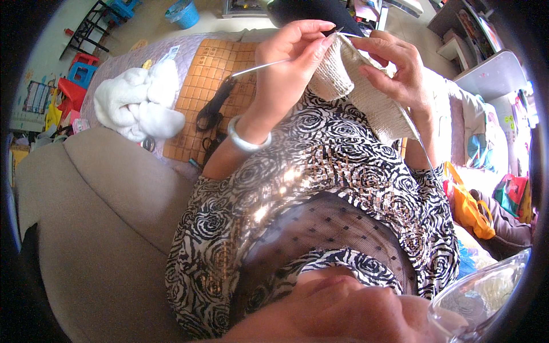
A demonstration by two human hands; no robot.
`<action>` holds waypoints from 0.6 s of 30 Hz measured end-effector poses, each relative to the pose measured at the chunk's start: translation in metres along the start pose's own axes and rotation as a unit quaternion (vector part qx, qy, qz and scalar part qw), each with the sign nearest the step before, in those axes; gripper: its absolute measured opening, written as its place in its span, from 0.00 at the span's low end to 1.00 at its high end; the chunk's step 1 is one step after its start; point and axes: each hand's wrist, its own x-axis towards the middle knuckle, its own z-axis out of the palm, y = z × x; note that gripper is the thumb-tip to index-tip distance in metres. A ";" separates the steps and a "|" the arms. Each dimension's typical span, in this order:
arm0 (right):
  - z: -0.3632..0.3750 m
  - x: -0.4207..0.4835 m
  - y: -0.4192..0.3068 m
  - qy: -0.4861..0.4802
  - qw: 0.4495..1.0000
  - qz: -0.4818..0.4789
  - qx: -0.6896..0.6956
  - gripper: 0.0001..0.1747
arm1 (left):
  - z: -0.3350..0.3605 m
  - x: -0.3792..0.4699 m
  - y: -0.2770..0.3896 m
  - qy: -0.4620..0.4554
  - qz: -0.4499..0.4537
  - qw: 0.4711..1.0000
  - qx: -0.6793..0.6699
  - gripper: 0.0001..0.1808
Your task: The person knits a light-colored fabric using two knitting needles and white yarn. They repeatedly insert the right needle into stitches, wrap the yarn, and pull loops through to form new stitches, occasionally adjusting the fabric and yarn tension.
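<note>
My left hand (281,70), with a pale bangle at the wrist, pinches a thin knitting needle (261,67) at the top edge of a cream knitted piece (332,77). Its pale shaft sticks out to the left, over a brown tiled mat. My right hand (396,70) is at the same edge from the right, index finger and thumb on the knitting. The piece folds at the left and hangs down toward my patterned top on the right. Another thin needle (424,154) runs down from its lower right corner, beside my right forearm. The fingers partly hide the needle tips.
On the seat at left are a fluffy white bundle (137,100), the mat (193,81) and a dark looped object (210,113). A grey-beige cushion (103,206) fills the lower left. A blue bin (183,15) stands on the floor; an orange bag (469,210) lies at right.
</note>
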 end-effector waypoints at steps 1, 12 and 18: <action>0.002 0.000 0.001 0.013 1.000 0.008 0.021 0.21 | -0.002 0.000 -0.001 -0.008 0.017 1.000 0.016 0.08; -0.004 0.004 -0.002 -0.067 0.996 -0.015 0.065 0.16 | -0.016 0.006 0.004 -0.085 -0.100 0.991 -0.031 0.11; -0.001 0.011 -0.003 -0.028 0.997 -0.060 0.030 0.15 | -0.006 0.003 0.005 -0.077 -0.125 0.987 -0.058 0.08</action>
